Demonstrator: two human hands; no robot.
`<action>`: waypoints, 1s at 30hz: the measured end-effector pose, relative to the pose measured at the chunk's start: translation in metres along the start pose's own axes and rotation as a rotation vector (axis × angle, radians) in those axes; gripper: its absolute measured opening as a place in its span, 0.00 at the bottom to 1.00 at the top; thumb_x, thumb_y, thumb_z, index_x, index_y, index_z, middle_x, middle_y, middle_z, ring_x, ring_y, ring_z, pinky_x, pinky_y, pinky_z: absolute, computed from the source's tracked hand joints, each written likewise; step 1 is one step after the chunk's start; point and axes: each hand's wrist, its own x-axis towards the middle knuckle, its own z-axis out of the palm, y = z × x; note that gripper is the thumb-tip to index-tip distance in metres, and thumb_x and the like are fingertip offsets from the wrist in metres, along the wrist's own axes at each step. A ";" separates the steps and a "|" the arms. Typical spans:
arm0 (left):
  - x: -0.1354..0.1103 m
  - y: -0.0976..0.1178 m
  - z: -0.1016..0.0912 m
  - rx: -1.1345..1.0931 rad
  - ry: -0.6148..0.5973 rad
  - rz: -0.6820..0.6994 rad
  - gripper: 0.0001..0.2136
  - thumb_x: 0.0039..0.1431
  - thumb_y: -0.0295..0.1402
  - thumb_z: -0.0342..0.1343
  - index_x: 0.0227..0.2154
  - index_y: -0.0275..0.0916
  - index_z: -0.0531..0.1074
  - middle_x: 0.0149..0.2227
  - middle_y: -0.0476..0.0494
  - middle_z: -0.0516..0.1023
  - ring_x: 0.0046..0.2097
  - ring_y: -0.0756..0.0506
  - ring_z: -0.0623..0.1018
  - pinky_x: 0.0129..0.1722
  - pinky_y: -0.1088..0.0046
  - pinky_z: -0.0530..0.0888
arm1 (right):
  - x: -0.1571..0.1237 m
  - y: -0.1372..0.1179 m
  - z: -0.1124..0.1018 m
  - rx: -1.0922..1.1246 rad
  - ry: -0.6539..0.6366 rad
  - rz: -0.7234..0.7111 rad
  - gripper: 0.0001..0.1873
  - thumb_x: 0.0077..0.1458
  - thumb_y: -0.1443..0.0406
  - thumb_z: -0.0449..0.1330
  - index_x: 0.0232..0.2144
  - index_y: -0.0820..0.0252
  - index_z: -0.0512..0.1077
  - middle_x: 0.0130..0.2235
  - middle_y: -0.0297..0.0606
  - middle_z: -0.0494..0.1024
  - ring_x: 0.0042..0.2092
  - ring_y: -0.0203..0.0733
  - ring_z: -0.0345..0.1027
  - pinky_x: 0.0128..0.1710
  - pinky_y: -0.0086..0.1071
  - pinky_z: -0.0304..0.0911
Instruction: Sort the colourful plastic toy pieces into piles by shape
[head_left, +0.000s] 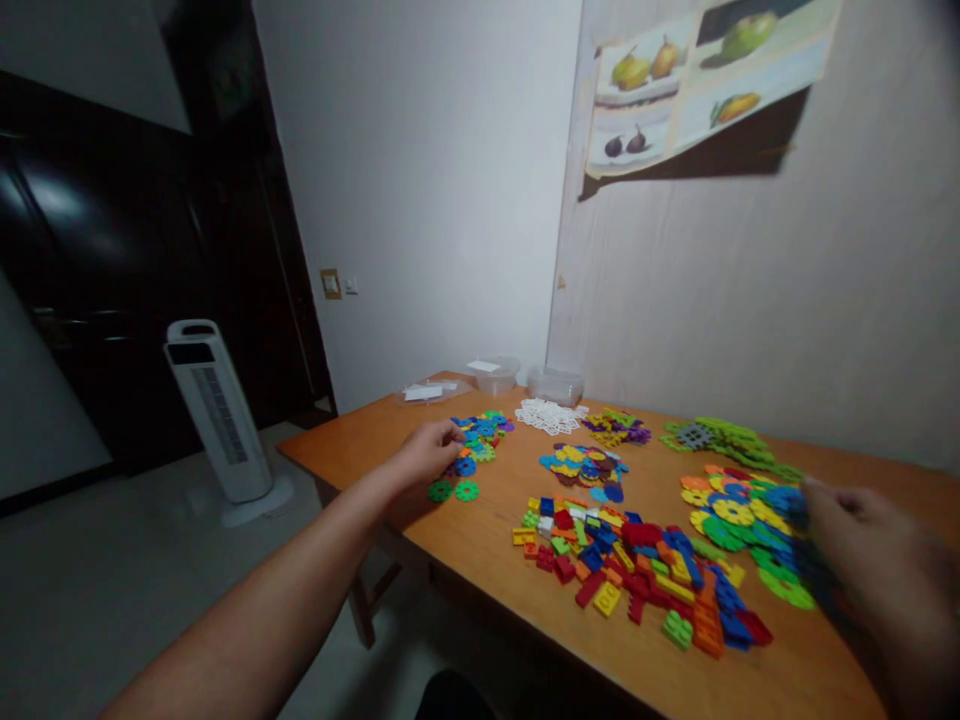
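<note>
My left hand [429,452] reaches over the pile of small snowflake discs [484,430] at the table's left side. Its fingers are curled together at the edge of that pile, and what they hold, if anything, is hidden. Two green discs [466,491] lie just in front of it. My right hand [877,545] is at the right edge, smeared by motion, beside a pile of larger snowflake discs [731,512] in orange, yellow, blue and green. Its fingertips are next to a blue disc [786,500]; whether they grip it does not show.
Building bricks [622,560] spread along the front of the wooden table [480,545]. Behind them are more discs [585,465], white pieces [551,416], purple and yellow pieces [616,428] and green pieces [724,440]. Clear plastic containers [555,386] stand by the wall. A white tower fan [221,420] stands left.
</note>
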 end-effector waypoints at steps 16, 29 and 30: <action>-0.016 0.011 0.033 0.118 -0.078 -0.054 0.10 0.47 0.25 0.62 0.27 0.41 0.66 0.25 0.54 0.67 0.29 0.49 0.65 0.30 0.72 0.55 | -0.056 -0.057 -0.005 0.314 -0.004 -0.261 0.29 0.58 0.39 0.54 0.36 0.54 0.79 0.32 0.39 0.81 0.36 0.49 0.73 0.34 0.38 0.60; 0.001 0.153 0.167 -0.486 -0.366 0.260 0.04 0.57 0.26 0.58 0.36 0.37 0.75 0.27 0.53 0.71 0.29 0.52 0.70 0.30 0.77 0.65 | -0.098 -0.087 -0.005 0.760 -0.388 -0.491 0.27 0.62 0.42 0.59 0.41 0.58 0.80 0.33 0.37 0.77 0.36 0.43 0.70 0.34 0.34 0.65; 0.000 0.159 0.174 -0.487 -0.374 0.281 0.04 0.57 0.26 0.59 0.35 0.37 0.75 0.27 0.53 0.71 0.29 0.52 0.70 0.30 0.77 0.65 | -0.098 -0.087 -0.005 0.775 -0.400 -0.479 0.27 0.62 0.42 0.59 0.39 0.59 0.79 0.31 0.36 0.76 0.34 0.42 0.68 0.32 0.33 0.63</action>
